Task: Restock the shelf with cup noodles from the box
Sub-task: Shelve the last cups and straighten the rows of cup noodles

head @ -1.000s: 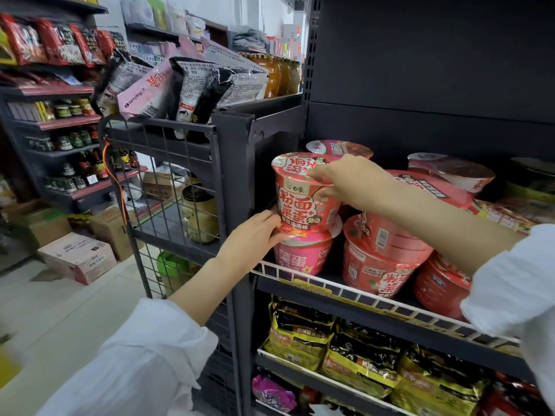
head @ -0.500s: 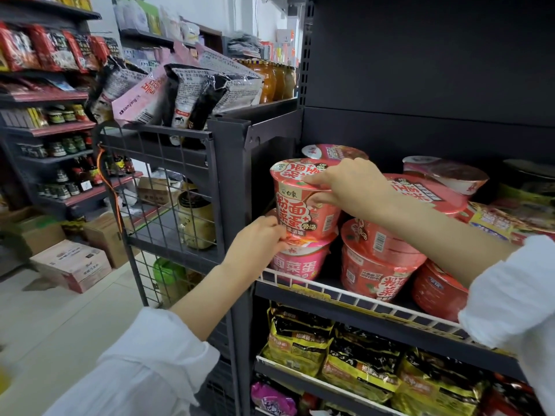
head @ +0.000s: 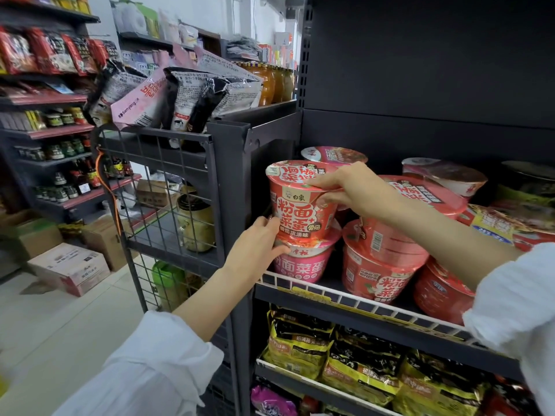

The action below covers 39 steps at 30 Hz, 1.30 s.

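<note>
A red cup of noodles (head: 298,216) stands upright on a pink cup (head: 303,264) at the left end of the dark shelf (head: 354,298). My right hand (head: 351,190) grips its lid rim from the right, fingers over the top and thumb on the side. My left hand (head: 258,250) holds the bottom edge of the red cup where it meets the pink one. More red cups (head: 375,265) are stacked to the right, some tilted. The box is not visible.
A wire rack (head: 168,187) with noodle packets (head: 180,97) on top stands left of the shelf post. Yellow and black packets (head: 354,364) fill the shelf below. Cardboard boxes (head: 69,267) lie on the floor at left, under shelves of bottles.
The red cup has stayed on top of the pink cup and barely shifted. Both hands stay on it, the left hand now a little further under its base.
</note>
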### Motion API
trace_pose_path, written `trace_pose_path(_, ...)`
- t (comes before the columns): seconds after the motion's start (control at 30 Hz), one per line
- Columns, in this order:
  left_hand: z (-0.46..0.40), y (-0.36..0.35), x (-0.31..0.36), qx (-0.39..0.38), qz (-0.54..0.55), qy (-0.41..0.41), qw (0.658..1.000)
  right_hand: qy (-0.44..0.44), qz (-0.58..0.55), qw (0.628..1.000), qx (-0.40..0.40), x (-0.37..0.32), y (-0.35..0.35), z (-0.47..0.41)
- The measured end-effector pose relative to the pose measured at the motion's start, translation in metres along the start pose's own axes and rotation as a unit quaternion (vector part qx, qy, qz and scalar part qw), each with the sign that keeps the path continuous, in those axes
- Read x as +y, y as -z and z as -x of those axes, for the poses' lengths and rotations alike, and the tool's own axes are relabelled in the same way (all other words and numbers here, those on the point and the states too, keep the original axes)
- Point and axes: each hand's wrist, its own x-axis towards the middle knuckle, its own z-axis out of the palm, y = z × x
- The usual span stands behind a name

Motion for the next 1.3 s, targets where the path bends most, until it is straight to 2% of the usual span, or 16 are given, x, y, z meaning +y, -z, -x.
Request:
trace_pose_path(0.3, -0.007, 0.001, -0.003, -0.026, 0.029, 0.017, 0.999, 0.001, 0.028, 0.999, -0.019, -0.009, 0.004, -0.008)
trace_pose_path(0.4, -0.004, 0.0, -0.006, -0.009, 0.002, 0.006, 1.0, 0.002, 0.032, 0.999, -0.03, -0.005, 0.003, -0.007)
trace_pose_path(0.5, -0.002, -0.001, -0.003, 0.071, -0.084, -0.057, 0.992, -0.006, 0.015, 0.999, -0.049, 0.003, 0.005, -0.005)
trace_pose_path(0.6, -0.007, 0.001, 0.012, 0.177, -0.107, -0.151, 0.967, -0.011, -0.002, 0.998, -0.069, 0.008, 0.013, 0.001)
trace_pose_path(0.67, -0.014, 0.004, 0.027, 0.24, -0.107, -0.204, 0.943, -0.021, 0.003, 0.999, -0.045, 0.014, 0.019, 0.006)
trace_pose_path(0.77, -0.029, 0.014, 0.053, 0.286, -0.082, -0.247, 0.922, -0.05, 0.006, 0.999, 0.013, 0.031, 0.029, 0.015)
trace_pose_path(0.87, -0.044, 0.02, 0.082, 0.246, -0.008, -0.273, 0.93, -0.114, 0.033, 0.993, 0.016, 0.055, 0.039, 0.026)
trace_pose_path(0.97, -0.049, 0.029, 0.113, 0.136, 0.072, -0.272, 0.95, -0.178, 0.066, 0.982, -0.019, 0.084, 0.048, 0.038)
trace_pose_path(1.07, -0.055, 0.031, 0.139, 0.038, 0.044, -0.287, 0.956, -0.234, 0.069, 0.969, -0.047, 0.107, 0.049, 0.048)
trace_pose_path(1.17, -0.063, 0.028, 0.15, -0.052, -0.021, -0.28, 0.959, -0.235, 0.007, 0.971, -0.047, 0.115, 0.049, 0.056)
trace_pose_path(1.23, -0.065, 0.027, 0.149, -0.066, -0.038, -0.261, 0.962, -0.238, -0.035, 0.97, -0.023, 0.117, 0.05, 0.058)
trace_pose_path(1.3, -0.067, 0.03, 0.147, -0.031, -0.029, -0.242, 0.969, -0.228, -0.04, 0.973, -0.009, 0.119, 0.051, 0.057)
